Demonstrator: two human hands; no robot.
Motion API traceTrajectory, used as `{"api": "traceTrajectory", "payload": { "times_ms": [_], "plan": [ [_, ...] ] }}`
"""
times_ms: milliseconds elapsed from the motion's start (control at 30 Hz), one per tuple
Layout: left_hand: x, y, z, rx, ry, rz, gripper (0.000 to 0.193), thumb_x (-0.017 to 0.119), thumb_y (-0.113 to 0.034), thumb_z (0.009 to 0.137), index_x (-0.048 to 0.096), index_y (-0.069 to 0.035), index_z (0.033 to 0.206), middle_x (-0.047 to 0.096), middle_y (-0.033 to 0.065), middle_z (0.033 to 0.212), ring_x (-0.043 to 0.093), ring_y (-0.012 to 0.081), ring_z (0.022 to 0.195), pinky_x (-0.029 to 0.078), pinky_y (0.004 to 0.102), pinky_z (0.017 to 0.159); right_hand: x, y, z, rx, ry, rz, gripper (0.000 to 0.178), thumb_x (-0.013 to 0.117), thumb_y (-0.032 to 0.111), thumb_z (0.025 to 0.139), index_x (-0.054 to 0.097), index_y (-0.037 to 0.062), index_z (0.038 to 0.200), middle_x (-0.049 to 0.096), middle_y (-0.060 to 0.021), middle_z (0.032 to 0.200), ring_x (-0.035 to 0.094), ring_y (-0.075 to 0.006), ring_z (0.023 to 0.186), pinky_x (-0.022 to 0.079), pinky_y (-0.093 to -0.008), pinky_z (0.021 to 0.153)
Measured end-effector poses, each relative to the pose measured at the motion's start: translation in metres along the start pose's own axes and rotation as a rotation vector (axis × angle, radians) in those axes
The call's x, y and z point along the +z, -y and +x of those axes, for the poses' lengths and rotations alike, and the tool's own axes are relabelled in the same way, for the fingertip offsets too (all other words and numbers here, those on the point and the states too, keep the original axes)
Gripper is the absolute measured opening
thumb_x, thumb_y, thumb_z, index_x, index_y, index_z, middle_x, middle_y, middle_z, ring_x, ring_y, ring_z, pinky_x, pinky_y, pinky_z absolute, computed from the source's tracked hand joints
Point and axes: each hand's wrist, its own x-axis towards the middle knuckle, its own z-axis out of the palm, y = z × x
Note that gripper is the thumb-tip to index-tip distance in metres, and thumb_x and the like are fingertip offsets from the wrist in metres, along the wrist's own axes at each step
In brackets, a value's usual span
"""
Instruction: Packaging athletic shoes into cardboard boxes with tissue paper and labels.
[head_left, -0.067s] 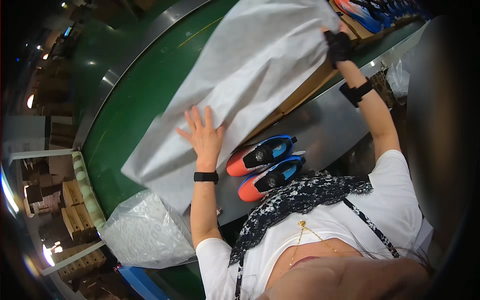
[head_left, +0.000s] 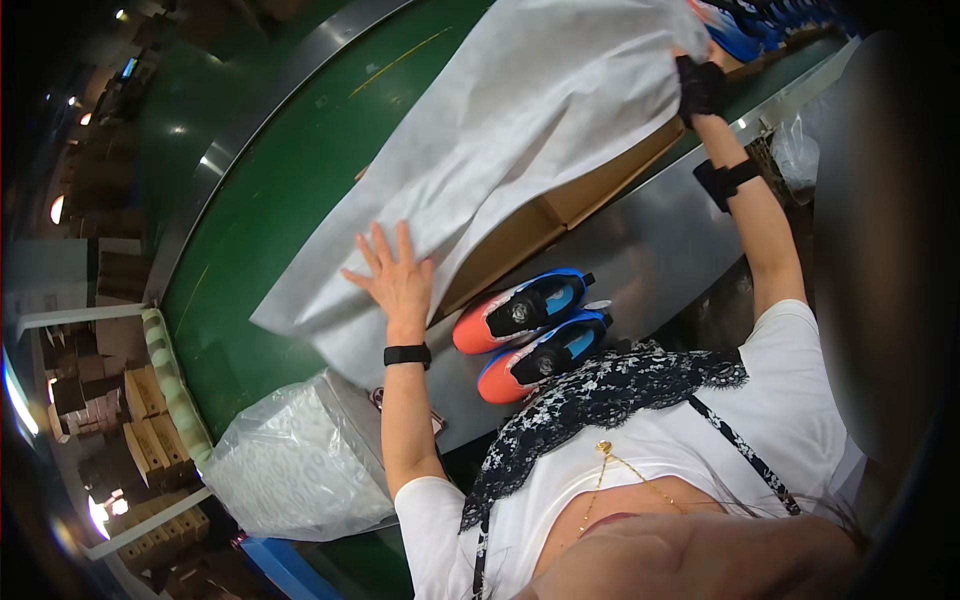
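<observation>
Empty left hand (head_left: 402, 287) splays wide on white wrapping paper (head_left: 530, 130); right hand (head_left: 702, 88) pinches its edge; sneakers (head_left: 520, 312) sit beside it.

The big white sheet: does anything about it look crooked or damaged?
Somewhat askew: the white sheet is creased and lies unevenly over the brown cardboard, leaving part of its near side uncovered. The left hand is spread on it. No tear shows.
</observation>
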Motion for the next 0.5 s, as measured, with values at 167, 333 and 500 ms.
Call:
{"api": "traceTrajectory", "payload": {
  "times_ms": [167, 333, 500],
  "plan": [
    [0.034, 0.041, -0.023, -0.339, 0.028, -0.038, 0.083, 0.063, -0.05, 0.064, 0.028, -0.014, 0.13, 0.019, 0.0215, 0.134, 0.012, 0.0367, 0.126, 0.008, 0.0669, 0.09, -0.024, -0.068, 0.043, -0.034, -0.048, -0.085, 0.076, 0.069, 0.035, 0.062, 0.034, 0.0026, 0.121, 0.045, -0.0205, 0.115, 0.045, -0.0327, 0.105, 0.035, -0.0364, 0.088],
    [0.057, 0.073, -0.047, -0.942, 0.05, -0.246, 0.089, 0.061, -0.054, 0.066, 0.027, 0.002, 0.127, 0.027, 0.0261, 0.128, 0.027, 0.0351, 0.121, 0.022, 0.0573, 0.093, -0.042, -0.031, 0.019, -0.464, -0.056, -0.422, 0.081, 0.063, 0.046, 0.067, 0.019, 0.0303, 0.133, 0.006, -0.0156, 0.138, 0.014, -0.0354, 0.125, 0.007, -0.0652, 0.089],
    [0.083, 0.08, -0.059, -1.18, 0.439, -1.737, 0.063, 0.064, -0.035, 0.073, 0.042, 0.01, 0.11, 0.053, 0.0153, 0.105, 0.057, 0.024, 0.085, 0.047, 0.0345, 0.073, -0.028, 0.015, -0.059, -0.822, 0.175, -0.601, 0.07, 0.064, 0.044, 0.062, 0.038, 0.0246, 0.125, 0.029, -0.0089, 0.131, 0.032, -0.0261, 0.114, 0.03, -0.0423, 0.082]
  ]
}}
